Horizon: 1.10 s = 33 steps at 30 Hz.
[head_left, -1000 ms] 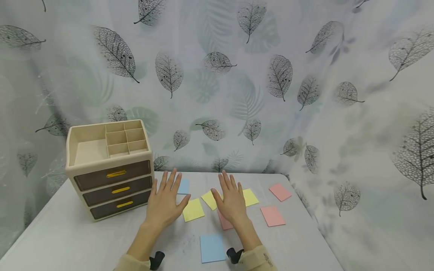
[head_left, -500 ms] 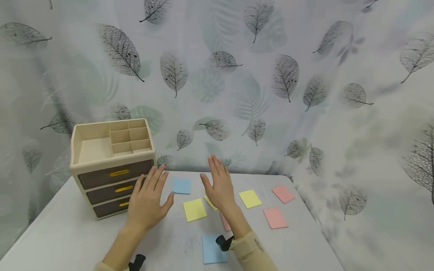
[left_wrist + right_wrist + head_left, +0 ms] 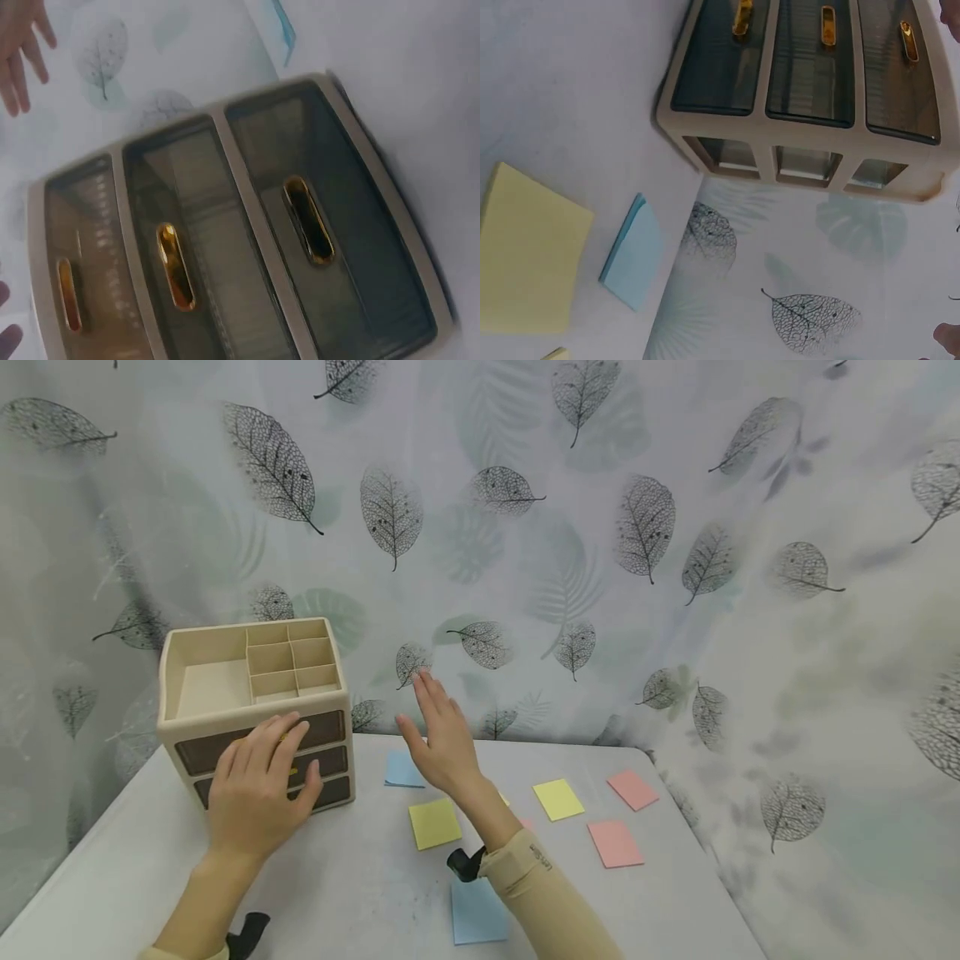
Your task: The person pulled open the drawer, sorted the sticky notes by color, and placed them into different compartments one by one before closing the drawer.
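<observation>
A cream desktop organizer (image 3: 210,717) stands at the back left of the table, with three dark see-through drawers and gold handles; its open top has compartments. My left hand (image 3: 258,777) hovers before the drawer fronts with fingers slightly bent, holding nothing and hiding part of them. In the left wrist view the drawers look closed, and the middle handle (image 3: 176,266) shows plainly. To the right of the organizer, my right hand (image 3: 446,739) is raised with straight fingers and holds nothing. Below it lie a blue sticky note pad (image 3: 405,770) and a yellow sticky note pad (image 3: 435,824).
Further right on the white table (image 3: 360,877) lie another yellow pad (image 3: 558,799) and two pink pads (image 3: 632,789). A larger blue pad (image 3: 480,918) sits near the front, beside my right sleeve (image 3: 555,893). My right forearm mostly covers two more pads. A leaf-print curtain (image 3: 480,568) hangs behind.
Both hands have moved left from above the pads. The left is now before the organizer's drawers; the right has risen beside the organizer. The view has shifted slightly.
</observation>
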Each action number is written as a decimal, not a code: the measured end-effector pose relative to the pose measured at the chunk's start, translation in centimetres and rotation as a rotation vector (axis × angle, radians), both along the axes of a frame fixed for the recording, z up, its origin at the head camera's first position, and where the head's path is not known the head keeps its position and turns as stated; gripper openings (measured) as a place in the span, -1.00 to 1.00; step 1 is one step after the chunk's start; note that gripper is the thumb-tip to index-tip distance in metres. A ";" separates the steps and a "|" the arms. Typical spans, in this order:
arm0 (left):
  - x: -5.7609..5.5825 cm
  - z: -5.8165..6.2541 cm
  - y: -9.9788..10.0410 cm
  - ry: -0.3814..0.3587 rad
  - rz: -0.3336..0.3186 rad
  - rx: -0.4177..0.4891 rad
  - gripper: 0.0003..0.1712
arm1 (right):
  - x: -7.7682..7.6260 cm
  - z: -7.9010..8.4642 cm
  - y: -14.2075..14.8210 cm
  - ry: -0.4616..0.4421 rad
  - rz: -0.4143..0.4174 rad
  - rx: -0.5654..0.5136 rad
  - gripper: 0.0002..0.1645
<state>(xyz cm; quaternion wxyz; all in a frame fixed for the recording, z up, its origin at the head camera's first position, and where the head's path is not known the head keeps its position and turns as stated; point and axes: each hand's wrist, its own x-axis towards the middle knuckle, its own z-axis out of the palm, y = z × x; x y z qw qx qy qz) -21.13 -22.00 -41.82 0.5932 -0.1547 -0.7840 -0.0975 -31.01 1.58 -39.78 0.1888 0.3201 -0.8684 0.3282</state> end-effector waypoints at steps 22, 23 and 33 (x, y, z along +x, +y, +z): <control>0.0 -0.5 -6.6 0.010 0.054 -0.147 -0.53 | -3.2 3.5 -7.6 -0.009 0.108 0.398 -0.12; 0.0 -0.5 -6.7 0.008 0.052 -0.158 -0.53 | -3.4 3.5 -7.8 -0.010 0.106 0.410 -0.11; -0.5 -0.6 -7.3 0.007 0.047 -0.222 -0.51 | -4.5 3.6 -9.2 -0.015 0.095 0.449 -0.07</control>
